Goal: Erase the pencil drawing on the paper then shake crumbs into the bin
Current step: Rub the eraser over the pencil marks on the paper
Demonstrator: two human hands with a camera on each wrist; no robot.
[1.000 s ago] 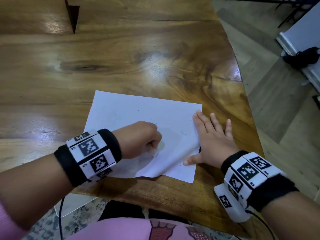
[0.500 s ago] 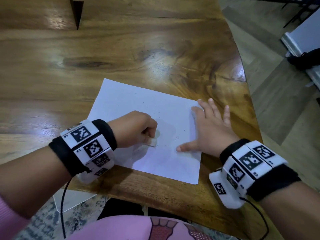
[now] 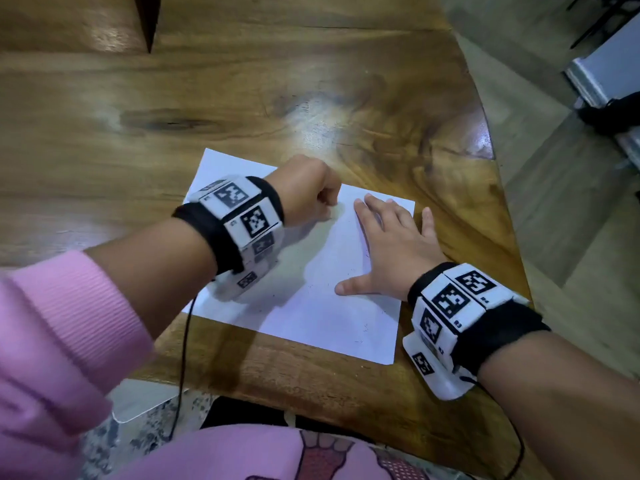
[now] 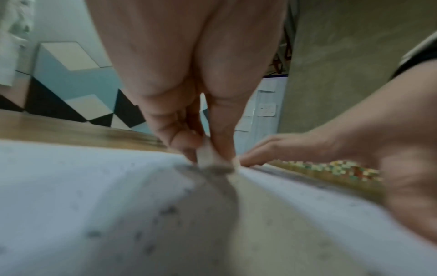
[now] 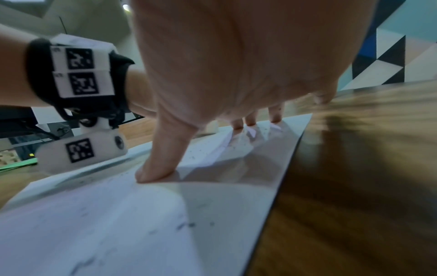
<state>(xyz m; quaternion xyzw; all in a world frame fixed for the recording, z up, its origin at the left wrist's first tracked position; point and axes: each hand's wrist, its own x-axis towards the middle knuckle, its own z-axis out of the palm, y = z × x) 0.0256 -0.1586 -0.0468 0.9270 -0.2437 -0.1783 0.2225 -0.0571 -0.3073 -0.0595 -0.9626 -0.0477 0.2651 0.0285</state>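
A white sheet of paper (image 3: 332, 306) lies on the wooden table (image 3: 242, 109) near its front edge, speckled with dark eraser crumbs (image 5: 187, 225). My left hand (image 3: 311, 194) is curled over the sheet's far edge and pinches a small pale eraser (image 4: 205, 155) against the paper (image 4: 94, 205). My right hand (image 3: 394, 247) lies flat with fingers spread on the right part of the sheet, thumb (image 5: 160, 160) pressing it down. In the head view the eraser is hidden under the fist. No bin is in view.
The table's curved right edge (image 3: 498, 188) drops to a tiled floor. A dark notch (image 3: 149, 19) cuts into the table at the far left. A white object (image 3: 138, 403) lies on the floor below the front edge. Wrist-band cables hang near the front edge.
My left hand has slid with the eraser from the middle of the sheet to its far edge. My right hand stays flat on the paper, now further onto the sheet.
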